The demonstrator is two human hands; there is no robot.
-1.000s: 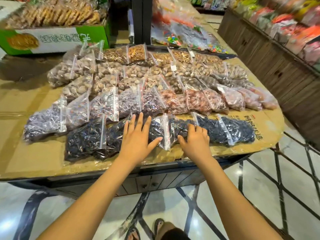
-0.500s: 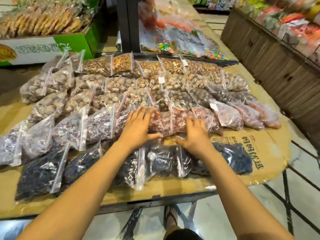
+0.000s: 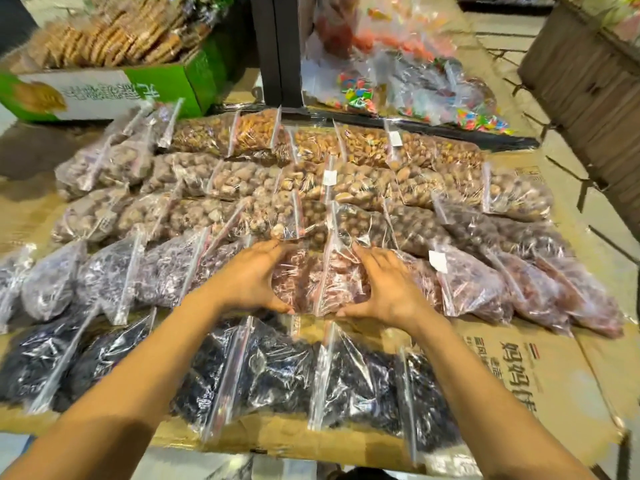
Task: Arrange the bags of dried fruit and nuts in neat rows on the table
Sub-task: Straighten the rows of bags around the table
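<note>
Clear zip bags of dried fruit and nuts lie in several rows on a cardboard-covered table (image 3: 519, 368). The nearest row holds black dried fruit (image 3: 277, 372). Behind it runs a row of purple bags (image 3: 110, 278) on the left and reddish bags (image 3: 478, 289) on the right. Brown nut bags (image 3: 363, 188) fill the rows further back. My left hand (image 3: 254, 277) and my right hand (image 3: 384, 284) cup the two sides of a reddish bag (image 3: 322, 282) in the middle of the second row, fingers spread against it.
A green and white box of biscuits (image 3: 104, 91) stands at the back left. A dark post (image 3: 277, 46) rises at the back centre, with bags of coloured sweets (image 3: 415, 88) to its right. A wooden shelf unit (image 3: 595, 77) flanks the right side.
Both hands have moved away from me, from the black-fruit bags in the front row to the reddish bag in the second row, and now press its sides. The camera has moved closer.
</note>
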